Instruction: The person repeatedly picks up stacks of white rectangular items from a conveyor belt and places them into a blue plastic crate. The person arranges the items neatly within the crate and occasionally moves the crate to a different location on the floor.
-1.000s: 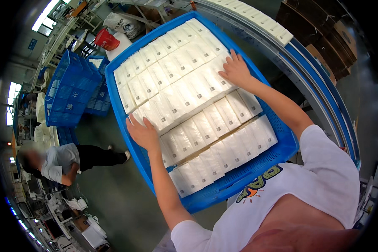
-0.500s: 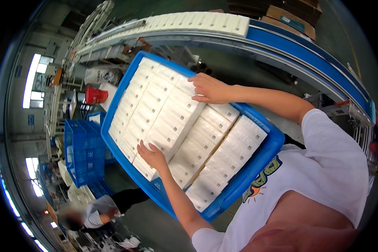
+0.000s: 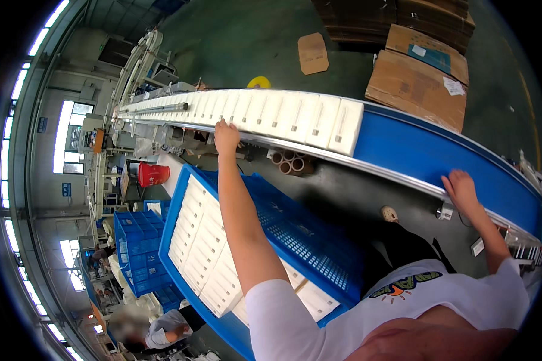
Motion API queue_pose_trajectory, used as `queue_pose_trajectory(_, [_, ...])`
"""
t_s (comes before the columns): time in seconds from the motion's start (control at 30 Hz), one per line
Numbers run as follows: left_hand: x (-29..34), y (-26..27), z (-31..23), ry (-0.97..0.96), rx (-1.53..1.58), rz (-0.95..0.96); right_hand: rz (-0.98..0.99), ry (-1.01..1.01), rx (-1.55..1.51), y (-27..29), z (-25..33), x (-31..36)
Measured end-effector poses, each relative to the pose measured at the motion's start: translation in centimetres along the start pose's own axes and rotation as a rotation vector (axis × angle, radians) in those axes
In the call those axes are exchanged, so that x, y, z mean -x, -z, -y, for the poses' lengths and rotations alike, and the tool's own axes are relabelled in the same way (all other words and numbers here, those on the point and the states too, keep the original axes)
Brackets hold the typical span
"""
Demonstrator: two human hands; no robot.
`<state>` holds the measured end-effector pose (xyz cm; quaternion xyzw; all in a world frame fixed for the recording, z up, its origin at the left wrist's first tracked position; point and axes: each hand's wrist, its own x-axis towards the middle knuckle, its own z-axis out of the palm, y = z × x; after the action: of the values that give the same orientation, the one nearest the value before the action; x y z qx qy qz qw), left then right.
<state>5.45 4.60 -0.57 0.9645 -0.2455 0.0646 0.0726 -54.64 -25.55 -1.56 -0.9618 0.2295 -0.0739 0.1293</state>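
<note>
White packs [image 3: 271, 114] run in a close single row along the blue conveyor belt [image 3: 427, 150], flat, rectangular and smooth-faced. The left hand [image 3: 226, 135] rests at the near edge of that row, fingers laid on the metal side rail beside the packs; whether it grips a pack cannot be told from this angle. The right hand [image 3: 461, 188] lies palm down, fingers spread, on the bare blue belt, well apart from the last pack and holding nothing.

Below the left forearm stands a blue plastic crate [image 3: 295, 234] with perforated walls. White packs fill it in tight rows; the forearm and sleeve hide part of the contents, and its near corner is cut off behind the shoulder.

Beyond the left hand, further blue crates [image 3: 135, 246] stand stacked, with a red container [image 3: 152, 174] near them. Past the right hand, brown cardboard boxes [image 3: 418, 81] sit on the floor. A second person [image 3: 156, 331] at lower left is blurred.
</note>
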Motion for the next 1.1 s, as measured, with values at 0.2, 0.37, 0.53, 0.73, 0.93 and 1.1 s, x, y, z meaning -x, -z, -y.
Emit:
queue_pose_trajectory(0.2, [-9.0, -5.7, 9.8, -0.055, -0.165, -0.108, 0.007, 0.007, -0.062, -1.5, -1.6, 1.1])
queue_pose_trajectory(0.37, [-10.8, -3.1, -1.7, 0.116, -0.22, -0.046, 0.004, -0.097, -0.105, -1.1, -1.8, 1.1])
queue_pose_trajectory(0.53, [-8.0, -0.4, -3.6, 0.112, -0.351, 0.027, 0.057, -0.118, -0.236, -0.6, 0.9, -1.8])
queue_pose_trajectory(0.73, [-6.0, -1.0, -3.5, 0.033, -0.318, 0.056, 0.167, -0.376, -0.657, 0.3, 1.2, -3.7])
queue_pose_trajectory(0.93, [1.3, -1.9, -13.7, 0.026, 0.451, 0.441, 0.093, -0.721, -0.878, -2.5, -5.8, -0.3])
queue_pose_trajectory(1.1, [11.0, -2.3, -24.1, -0.196, 0.765, 0.811, 0.023, -0.946, -0.59, 5.9, -11.4, 5.0])
